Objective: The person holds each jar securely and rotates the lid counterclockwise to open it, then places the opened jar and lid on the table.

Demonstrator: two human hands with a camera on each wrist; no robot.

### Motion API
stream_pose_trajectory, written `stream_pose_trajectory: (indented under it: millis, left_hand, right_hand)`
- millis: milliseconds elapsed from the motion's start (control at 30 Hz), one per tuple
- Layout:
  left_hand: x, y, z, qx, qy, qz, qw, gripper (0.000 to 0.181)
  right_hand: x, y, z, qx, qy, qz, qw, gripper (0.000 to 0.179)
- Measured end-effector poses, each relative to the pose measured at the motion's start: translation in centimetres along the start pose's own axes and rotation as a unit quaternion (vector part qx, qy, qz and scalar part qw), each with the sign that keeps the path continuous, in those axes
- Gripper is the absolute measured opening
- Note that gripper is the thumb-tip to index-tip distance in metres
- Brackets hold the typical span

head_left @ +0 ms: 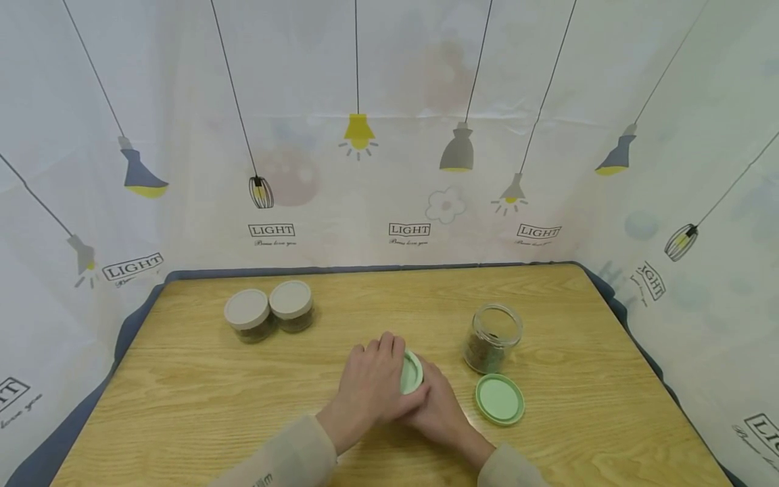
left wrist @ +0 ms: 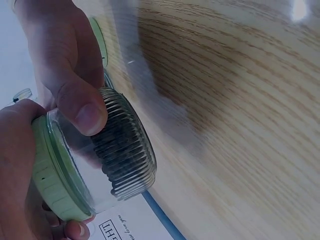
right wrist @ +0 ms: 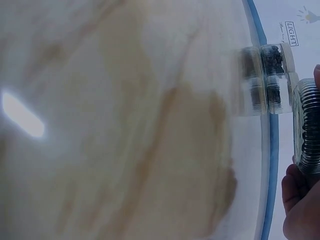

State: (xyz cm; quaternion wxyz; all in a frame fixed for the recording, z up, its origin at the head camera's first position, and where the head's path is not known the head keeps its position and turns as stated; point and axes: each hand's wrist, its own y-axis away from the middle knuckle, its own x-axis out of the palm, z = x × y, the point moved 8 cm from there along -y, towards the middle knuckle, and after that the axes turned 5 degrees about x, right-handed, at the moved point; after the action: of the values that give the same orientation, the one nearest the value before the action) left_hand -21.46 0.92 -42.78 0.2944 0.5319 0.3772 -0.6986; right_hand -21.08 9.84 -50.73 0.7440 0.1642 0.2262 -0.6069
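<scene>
A clear jar (left wrist: 127, 150) with a ribbed lower part and dark contents is held between both hands, tilted in the left wrist view. Over its green lid (head_left: 411, 373) lies my left hand (head_left: 372, 384), with its fingers curled round the lid's rim. My right hand (head_left: 437, 404) grips the glass body, its thumb pressing the side in the left wrist view. The right wrist view catches only part of the ribbed jar (right wrist: 309, 125) at its edge. Most of the jar is hidden by the hands in the head view.
An uncovered glass jar (head_left: 485, 352) with dark contents stands at the right. In front of it lies a loose green lid (head_left: 500, 399). Two jars with whitish lids, one left (head_left: 247, 308) and one right (head_left: 291, 300), stand together at the back left of the wooden table (head_left: 201, 392).
</scene>
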Motion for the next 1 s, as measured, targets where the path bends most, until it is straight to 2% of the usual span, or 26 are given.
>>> stream_pose_trajectory:
  millis: [567,700,833,900,1000]
  left_hand:
    - [-0.09,-0.08,-0.10,-0.002,-0.002,-0.003,1.0000,0.070]
    - [0.00,-0.08,-0.15,-0.005,0.006,0.005,1.0000,0.072]
    - [0.29,0.09,-0.04,-0.005,0.028,0.030,0.9991,0.086]
    - [0.46,0.18,0.09,0.009,0.036,0.042,0.9984,0.093]
    - [0.44,0.32,0.25,0.058,0.044,0.044,0.9964,0.091]
  right_hand:
    - [-0.02,0.19,0.01,0.003,-0.005,-0.001,1.0000,0.083]
    - [-0.06,0.26,-0.02,0.007,-0.002,-0.002,1.0000,0.084]
    - [-0.26,0.44,-0.07,0.019,-0.001,-0.003,0.9998,0.083]
    - [-0.38,0.53,-0.10,0.021,0.002,-0.004,0.9998,0.082]
    - [-0.52,0.55,-0.01,0.013,0.008,-0.004,0.9999,0.082]
